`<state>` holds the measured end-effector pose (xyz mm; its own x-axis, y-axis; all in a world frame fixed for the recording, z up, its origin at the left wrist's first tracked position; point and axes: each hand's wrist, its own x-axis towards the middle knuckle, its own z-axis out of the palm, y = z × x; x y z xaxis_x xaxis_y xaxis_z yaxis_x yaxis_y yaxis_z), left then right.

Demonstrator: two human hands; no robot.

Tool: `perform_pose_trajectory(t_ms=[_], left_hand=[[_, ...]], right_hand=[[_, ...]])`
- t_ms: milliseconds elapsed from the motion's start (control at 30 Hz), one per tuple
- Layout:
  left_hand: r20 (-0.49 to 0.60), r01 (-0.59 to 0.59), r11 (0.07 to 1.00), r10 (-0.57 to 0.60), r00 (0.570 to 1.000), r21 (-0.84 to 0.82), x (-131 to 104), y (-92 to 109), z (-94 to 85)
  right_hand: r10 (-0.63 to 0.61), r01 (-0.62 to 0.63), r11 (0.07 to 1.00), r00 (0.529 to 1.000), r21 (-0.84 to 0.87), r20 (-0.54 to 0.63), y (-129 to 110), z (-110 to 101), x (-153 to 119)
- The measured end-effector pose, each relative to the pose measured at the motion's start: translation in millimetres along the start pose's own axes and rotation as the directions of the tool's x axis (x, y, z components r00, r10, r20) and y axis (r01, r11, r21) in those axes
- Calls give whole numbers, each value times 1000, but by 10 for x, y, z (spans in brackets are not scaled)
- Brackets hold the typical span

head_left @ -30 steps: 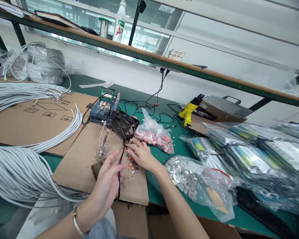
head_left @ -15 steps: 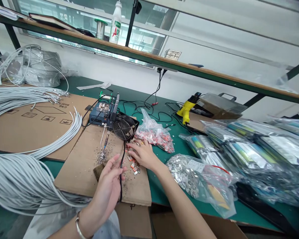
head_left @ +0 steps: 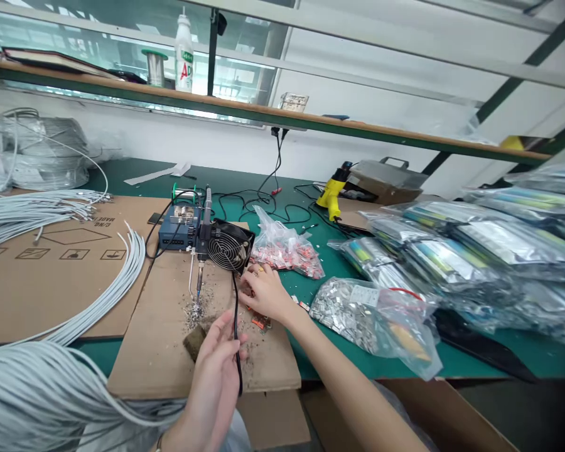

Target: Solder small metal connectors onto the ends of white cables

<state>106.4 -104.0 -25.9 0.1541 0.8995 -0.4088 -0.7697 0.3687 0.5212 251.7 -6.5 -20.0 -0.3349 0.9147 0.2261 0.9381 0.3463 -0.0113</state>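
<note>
My right hand point(head_left: 266, 294) reaches down beside the black fan point(head_left: 230, 245). Its fingers are bent and apart, over small orange-and-silver USB connectors point(head_left: 258, 324) on the cardboard sheet point(head_left: 155, 339); part of the pile is hidden beneath it. Lower down, my left hand point(head_left: 216, 370) is turned palm up with loosely curved, parted fingers, and no item shows in it. A black cord point(head_left: 236, 314) from the fan runs past its fingertips. To the left, a soldering iron point(head_left: 199, 282) points down in a stand, its tip above solder crumbs, with a brown sponge point(head_left: 194, 342) close to my left hand.
A blue soldering station point(head_left: 175, 233) stands behind. Bags of orange connectors point(head_left: 287, 251) and silver connector shells point(head_left: 343, 314) lie right. Grey cables point(head_left: 42, 389) cover the left side. Beyond are a yellow heat gun point(head_left: 331, 198), silver packets point(head_left: 480, 238) and a shelf point(head_left: 245, 110).
The camera view has turned to the right. My right fingers have gone from stretched out to more bent over the connectors. My left hand stays palm up by the cord.
</note>
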Motion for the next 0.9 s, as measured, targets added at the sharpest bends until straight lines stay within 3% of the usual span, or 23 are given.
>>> perform_pose_trajectory(t_ms=[133, 333, 533, 700, 900], left_hand=[[-2, 2, 1000, -2, 1000, 7, 58, -20, -74], [5, 45, 999, -45, 999, 20, 25, 18, -53], [56, 45, 998, -48, 997, 49, -4, 8, -54], [14, 51, 998, -52, 999, 40, 26, -12, -50], [77, 76, 995, -81, 994, 66, 18, -160, -125]], right_hand=[[127, -127, 992, 992, -18, 5, -5, 62, 19], [339, -338, 940, 940, -34, 31, 71, 129, 151], [357, -354, 934, 929, -53, 97, 38, 166, 277], [327, -328, 945, 934, -23, 145, 100, 126, 256], [318, -322, 943, 946, 81, 61, 222, 3, 210]])
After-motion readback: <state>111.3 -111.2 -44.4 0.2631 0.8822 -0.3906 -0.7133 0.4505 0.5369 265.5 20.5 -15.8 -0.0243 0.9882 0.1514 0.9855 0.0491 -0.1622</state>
